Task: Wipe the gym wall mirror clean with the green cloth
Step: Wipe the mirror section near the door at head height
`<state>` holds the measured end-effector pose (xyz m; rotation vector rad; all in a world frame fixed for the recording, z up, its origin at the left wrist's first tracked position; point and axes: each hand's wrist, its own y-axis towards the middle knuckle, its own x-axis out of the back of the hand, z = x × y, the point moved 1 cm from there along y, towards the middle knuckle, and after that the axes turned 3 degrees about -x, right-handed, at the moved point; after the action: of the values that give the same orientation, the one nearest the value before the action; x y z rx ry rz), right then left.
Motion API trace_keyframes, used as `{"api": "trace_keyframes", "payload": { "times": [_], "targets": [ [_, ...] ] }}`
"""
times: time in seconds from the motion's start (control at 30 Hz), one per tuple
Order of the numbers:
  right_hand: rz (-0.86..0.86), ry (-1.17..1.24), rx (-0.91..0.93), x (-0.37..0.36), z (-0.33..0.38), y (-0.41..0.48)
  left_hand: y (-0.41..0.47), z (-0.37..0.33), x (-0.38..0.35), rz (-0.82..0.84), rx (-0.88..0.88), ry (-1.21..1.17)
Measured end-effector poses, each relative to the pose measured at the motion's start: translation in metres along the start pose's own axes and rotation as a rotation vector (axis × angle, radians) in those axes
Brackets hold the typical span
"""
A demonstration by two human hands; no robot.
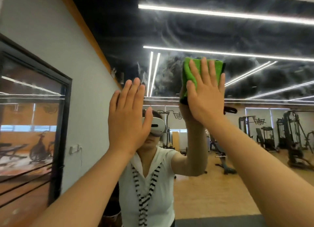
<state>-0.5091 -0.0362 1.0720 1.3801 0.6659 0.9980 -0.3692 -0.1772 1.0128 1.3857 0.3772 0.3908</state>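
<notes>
— What's at the left?
— A grey wall (59, 44) with a black-framed pane (34, 118). Next comes the left hand (129, 118), raised flat, fingers straight and together, holding nothing. Whether it touches the glass I can't tell.
— And the cloth?
— The green cloth (186, 72) lies folded against the mirror (220, 36), right of that hand and higher. The right hand (207, 97) presses it flat with straight, spread fingers. Hazy smears cover the glass above.

The person, seen reflected, wears a white short-sleeved top (164, 184) with black-and-white striped ties (143, 200) and a white headset (157, 126).
</notes>
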Motion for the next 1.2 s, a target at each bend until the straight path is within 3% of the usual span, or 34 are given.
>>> {"api": "trace_keyframes", "payload": {
  "times": [0.1,0.2,0.3,0.4,0.53,0.67,0.77,0.9,1.07,1.13,1.2],
  "targets": [
    [0.014,-0.051,0.337,-0.022,0.032,-0.038,0.0,-0.001,0.002,-0.008,0.011,-0.007],
    [0.062,-0.125,0.551,-0.011,0.003,-0.029,0.001,-0.001,0.002,-0.006,0.006,0.005],
    [0.034,-0.15,0.427,0.005,-0.019,-0.003,0.001,-0.001,0.002,-0.007,0.002,0.008],
    [-0.004,-0.044,0.222,-0.003,0.01,0.008,0.001,-0.002,0.002,-0.014,-0.004,0.014],
    [-0.012,-0.025,0.387,-0.021,0.05,-0.018,0.0,-0.003,0.003,-0.01,0.012,-0.017],
    [0.034,-0.073,0.533,-0.019,-0.003,-0.057,0.0,-0.002,0.003,0.009,0.018,-0.01],
    [0.011,-0.085,0.391,-0.006,-0.04,-0.049,0.0,-0.003,0.003,0.019,0.019,-0.005],
    [-0.085,0.019,0.095,-0.015,-0.002,-0.063,0.0,-0.002,0.003,0.005,0.015,-0.012],
    [0.031,-0.091,0.47,-0.029,-0.008,-0.125,-0.004,0.0,0.005,0.043,-0.016,-0.025],
    [0.036,-0.121,0.451,-0.019,-0.038,-0.126,-0.005,0.003,0.004,0.063,-0.027,-0.039],
    [0.0,-0.087,0.265,-0.007,-0.06,-0.111,-0.005,0.005,0.002,0.068,-0.024,-0.046]
  ]
}}
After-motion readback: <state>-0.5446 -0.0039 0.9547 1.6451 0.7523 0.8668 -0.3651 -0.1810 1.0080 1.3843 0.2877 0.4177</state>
